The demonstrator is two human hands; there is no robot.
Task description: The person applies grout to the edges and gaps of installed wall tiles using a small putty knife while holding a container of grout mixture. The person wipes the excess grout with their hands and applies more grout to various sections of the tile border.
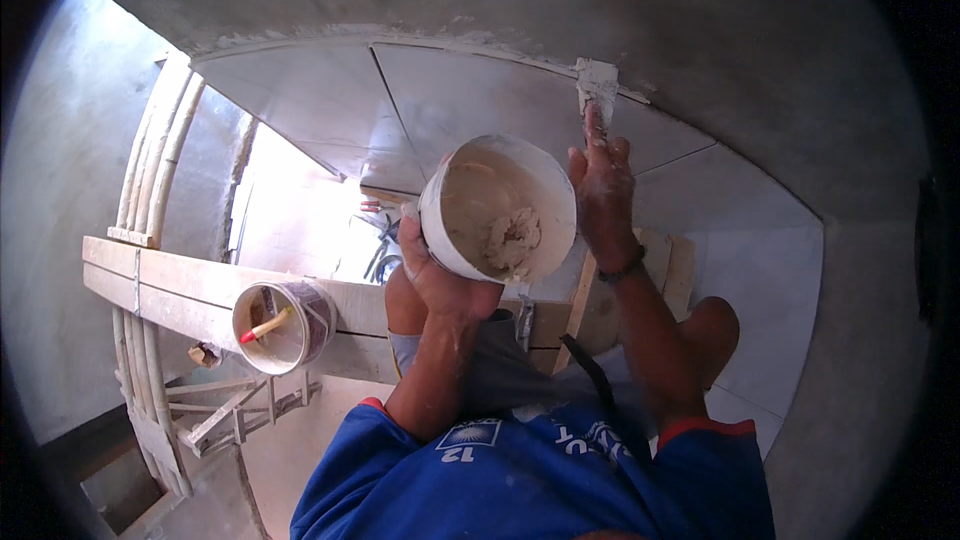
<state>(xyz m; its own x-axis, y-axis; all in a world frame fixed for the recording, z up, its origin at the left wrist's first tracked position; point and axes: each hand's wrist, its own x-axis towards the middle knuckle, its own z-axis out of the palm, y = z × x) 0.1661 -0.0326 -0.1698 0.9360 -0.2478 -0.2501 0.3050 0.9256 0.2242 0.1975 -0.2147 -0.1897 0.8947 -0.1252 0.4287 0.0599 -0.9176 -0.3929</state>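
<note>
My left hand point(440, 275) grips a round white bucket point(440, 215) from its side and underneath, tilted so its mouth faces me. Inside lies a lump of pale, wet filler paste point(513, 240), with more smeared on the wall. My right hand point(604, 180) is closed on a putty knife point(597, 85), index finger stretched along it. The blade is coated in paste and lies at the joint where the white wall tiles point(480, 90) meet the grey plaster point(500, 0). The knife's handle is hidden in my fist.
Wooden planks point(200, 280) form a scaffold platform below me. On them at left stands a second bucket point(318, 325) holding a brush with a yellow and red handle point(266, 325). Upright bamboo poles point(160, 155) rise at the left, beside a bright opening. A wooden frame point(240, 405) stands lower down.
</note>
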